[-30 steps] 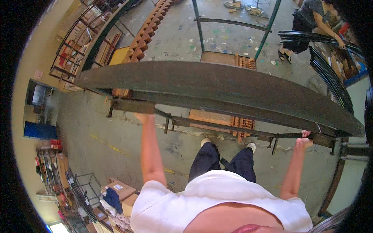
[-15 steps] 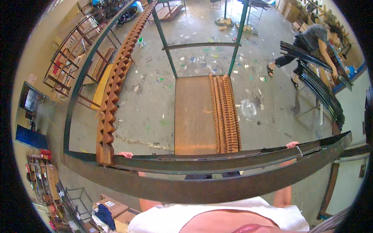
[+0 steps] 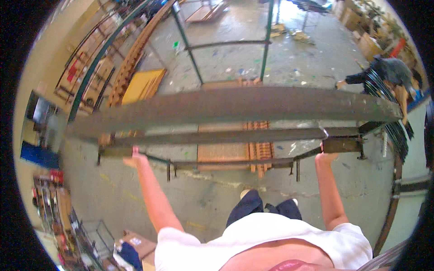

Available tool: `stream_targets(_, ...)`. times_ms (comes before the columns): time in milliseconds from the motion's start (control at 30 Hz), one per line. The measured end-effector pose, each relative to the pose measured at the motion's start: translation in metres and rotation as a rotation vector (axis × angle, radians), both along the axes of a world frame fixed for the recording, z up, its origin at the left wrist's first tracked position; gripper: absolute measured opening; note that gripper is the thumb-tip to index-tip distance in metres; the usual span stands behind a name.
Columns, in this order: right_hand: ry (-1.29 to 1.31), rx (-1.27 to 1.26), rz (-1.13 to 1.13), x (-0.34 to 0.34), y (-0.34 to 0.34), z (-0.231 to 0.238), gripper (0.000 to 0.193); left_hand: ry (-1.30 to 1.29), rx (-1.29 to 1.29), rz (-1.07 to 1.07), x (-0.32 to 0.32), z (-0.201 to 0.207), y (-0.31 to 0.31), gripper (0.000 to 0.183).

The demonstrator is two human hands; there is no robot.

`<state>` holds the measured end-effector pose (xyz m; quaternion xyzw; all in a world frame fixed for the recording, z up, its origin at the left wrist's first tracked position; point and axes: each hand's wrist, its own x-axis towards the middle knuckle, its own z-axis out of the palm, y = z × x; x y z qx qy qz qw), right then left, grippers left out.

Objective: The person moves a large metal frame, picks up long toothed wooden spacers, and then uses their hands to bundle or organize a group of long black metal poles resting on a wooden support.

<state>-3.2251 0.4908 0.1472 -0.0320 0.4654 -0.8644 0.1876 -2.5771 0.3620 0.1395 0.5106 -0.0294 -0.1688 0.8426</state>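
A large metal rack (image 3: 235, 106) with dark beams and green posts stretches across in front of me. My left hand (image 3: 134, 157) is on its near left part, thumb up, the fingers partly hidden by the metal. My right hand (image 3: 325, 156) holds the near right part, close to a thin pale tie on the beam. Both arms reach forward. Along the rack's left side runs a notched wooden rail (image 3: 129, 74). Low in the rack, a brown board (image 3: 221, 156) and several notched wooden strips (image 3: 260, 151) show between the beams.
At the right, a person (image 3: 393, 72) bends over a bundle of black rods (image 3: 384, 88). A yellow panel (image 3: 144, 85) stands beyond the rack's left side. Cardboard boxes (image 3: 138, 244) sit at the lower left, near crowded shelving (image 3: 58, 203). Scraps dot the floor.
The rack's near beams have moved forward, away from my body, and my arms now stretch out in full view. The notched rail has shifted farther off. The person at the right has moved an arm toward me.
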Motion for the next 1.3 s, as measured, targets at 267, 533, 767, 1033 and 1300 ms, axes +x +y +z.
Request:
stream_targets(267, 0.051, 0.076, 0.314, 0.096, -0.098, -0.030, 0.025, 0.022, 0.434, -0.185, 0.001, 0.082, -0.129, 0.063)
stream_targets(533, -0.011, 0.140, 0.518, 0.222, -0.234, -0.047, 0.030, -0.184, 0.359, -0.287, -0.056, 0.071, -0.179, 0.055)
stream_targets(767, 0.209, 0.278, 0.562, 0.346, -0.360, -0.019, 0.035, -0.113, 0.571, -0.667, -0.072, -0.058, -0.042, 0.041)
stream_targets(1033, 0.454, 0.407, 0.449, 0.448, -0.456, -0.007, 0.038, 0.238, 1.292, -0.571, 0.066, -0.136, 0.119, 0.030)
stream_targets(1300, 0.744, 0.609, 0.585, 0.424, -0.443, -0.021, 0.031, -0.100, 1.191, -0.943, 0.161, -0.179, 0.048, 0.009)
